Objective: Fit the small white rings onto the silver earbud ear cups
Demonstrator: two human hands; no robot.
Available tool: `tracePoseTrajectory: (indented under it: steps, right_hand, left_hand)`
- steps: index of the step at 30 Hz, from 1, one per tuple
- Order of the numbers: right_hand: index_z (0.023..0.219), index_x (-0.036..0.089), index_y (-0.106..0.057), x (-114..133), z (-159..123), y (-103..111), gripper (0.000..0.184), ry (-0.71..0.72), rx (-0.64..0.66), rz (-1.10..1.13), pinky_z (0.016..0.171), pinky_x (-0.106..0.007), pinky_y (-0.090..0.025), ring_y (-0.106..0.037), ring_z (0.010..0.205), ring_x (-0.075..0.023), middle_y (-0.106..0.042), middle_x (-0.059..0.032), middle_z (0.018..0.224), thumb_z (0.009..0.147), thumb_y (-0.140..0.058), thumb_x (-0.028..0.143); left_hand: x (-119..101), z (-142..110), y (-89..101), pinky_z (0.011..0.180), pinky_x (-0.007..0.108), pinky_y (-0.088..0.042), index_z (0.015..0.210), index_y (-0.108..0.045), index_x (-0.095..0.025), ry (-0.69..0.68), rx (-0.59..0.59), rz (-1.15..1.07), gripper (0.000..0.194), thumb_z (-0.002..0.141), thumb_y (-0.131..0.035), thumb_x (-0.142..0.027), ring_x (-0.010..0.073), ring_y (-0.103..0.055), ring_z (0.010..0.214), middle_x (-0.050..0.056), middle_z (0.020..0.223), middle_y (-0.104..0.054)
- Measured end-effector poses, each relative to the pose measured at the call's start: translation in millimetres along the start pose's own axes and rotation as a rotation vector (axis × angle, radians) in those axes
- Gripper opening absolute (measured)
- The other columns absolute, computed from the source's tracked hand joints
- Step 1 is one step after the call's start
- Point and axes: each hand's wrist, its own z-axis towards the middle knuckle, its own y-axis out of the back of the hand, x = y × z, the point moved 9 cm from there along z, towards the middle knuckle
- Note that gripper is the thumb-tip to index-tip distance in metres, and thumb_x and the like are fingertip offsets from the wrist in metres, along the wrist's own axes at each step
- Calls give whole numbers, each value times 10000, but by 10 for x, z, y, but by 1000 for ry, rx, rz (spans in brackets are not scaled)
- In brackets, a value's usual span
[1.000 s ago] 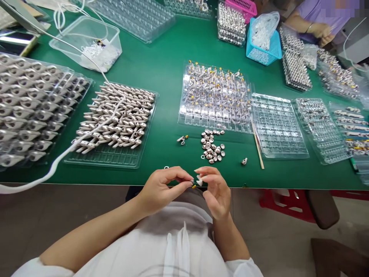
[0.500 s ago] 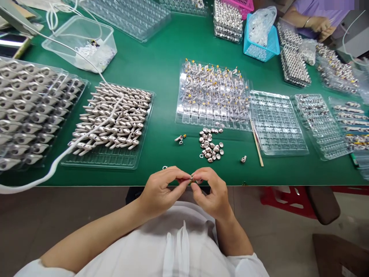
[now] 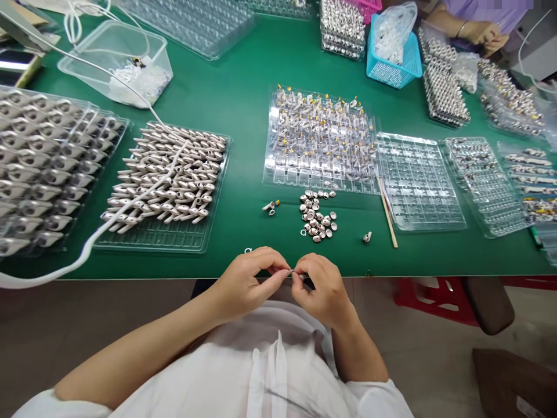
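Observation:
My left hand (image 3: 255, 283) and my right hand (image 3: 321, 288) meet at the front edge of the green table (image 3: 243, 174), fingertips pinched close together. Both are closed around something tiny, mostly hidden by the fingers. Just beyond them lies a loose pile of small silvery oval caps (image 3: 315, 219). To its left is a small part with an orange tip (image 3: 272, 206), and to its right a single silvery earbud-like piece (image 3: 367, 236). A little white ring (image 3: 248, 250) sits by my left knuckles.
A clear tray of orange-tipped parts (image 3: 322, 136) stands behind the pile, beside a clear tray (image 3: 421, 180) and a thin stick (image 3: 389, 217). Leftward, a tray of silvery stems (image 3: 169, 180) lies under a white cable (image 3: 89, 244). A co-worker's hands (image 3: 485, 36) are at the far right.
My fingertips have shifted slightly around the tiny piece, and the right fingers have curled in more. The whole view has tilted a little. Parts on the table stay where they were.

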Motion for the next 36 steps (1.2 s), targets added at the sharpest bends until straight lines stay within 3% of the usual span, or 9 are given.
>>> tracePoseTrajectory:
  steps: [7, 15, 28, 36]
  right_hand:
    - [831, 226, -492, 79, 18, -52, 137, 83, 124, -90, 581, -292, -438, -553, 645, -161, -602, -17, 725, 835, -496, 90]
    - [848, 222, -488, 61, -20, -56, 141, 70, 102, -5, 594, -291, -459, -559, 660, -163, -600, -24, 740, 841, -506, 83]
    - [860, 215, -524, -23, -68, -65, 152, 42, 55, 200, 629, -294, -479, -569, 708, -164, -603, -38, 776, 831, -533, 66]
    - [847, 220, -554, -52, -49, -67, 163, -14, -34, 335, 616, -280, -490, -592, 697, -152, -619, -26, 772, 813, -550, 61]
  left_hand:
    - [-27, 67, -64, 665, 265, -438, 743, -607, -174, -44, 109, 191, 132, 843, -523, -150, 165, -555, 718, 31, 732, -636]
    - [-41, 59, -118, 686, 281, -400, 769, -583, -165, -55, 201, 243, 150, 869, -473, -145, 173, -540, 753, 34, 760, -617]
    - [27, 40, -137, 680, 277, -399, 823, -546, -174, 59, 338, 134, 150, 922, -436, -199, 162, -516, 746, 25, 811, -579]
    - [54, 45, -144, 644, 254, -418, 810, -517, -183, 95, 326, 15, 135, 911, -430, -205, 143, -497, 702, 11, 798, -561]
